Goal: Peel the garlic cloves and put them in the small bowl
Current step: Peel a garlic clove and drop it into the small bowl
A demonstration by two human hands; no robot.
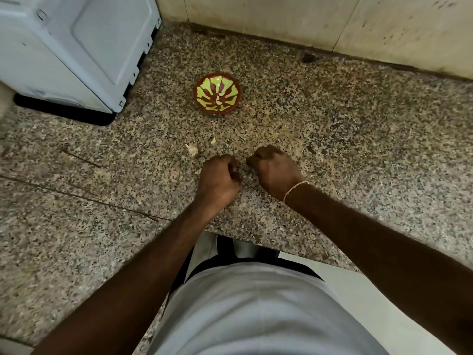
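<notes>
Garlic cloves (220,95) lay pale inside the small bowl (231,80), a red-brown dish with a yellow-green pattern that stood on the speckled stone counter (345,119) beyond both hands. Nearer the person, two loose pieces sat on the counter: an unpeeled clove (192,149) with papery skin and, just to its right, a smaller yellowish bit (213,141) (whether skin or clove could not be told). The left hand (217,180) was curled into a fist with the knuckles up, its fingers tucked under, and something pale showed at its fingertips, though what it pinched was too hidden to say. The right hand (275,170), with a thin bracelet (294,189) at the wrist, was curled the same way beside it, the two fists near each other but apart; nothing could be seen in its grip. A white appliance (76,47) stood at the back left, against the tiled wall (281,19).
</notes>
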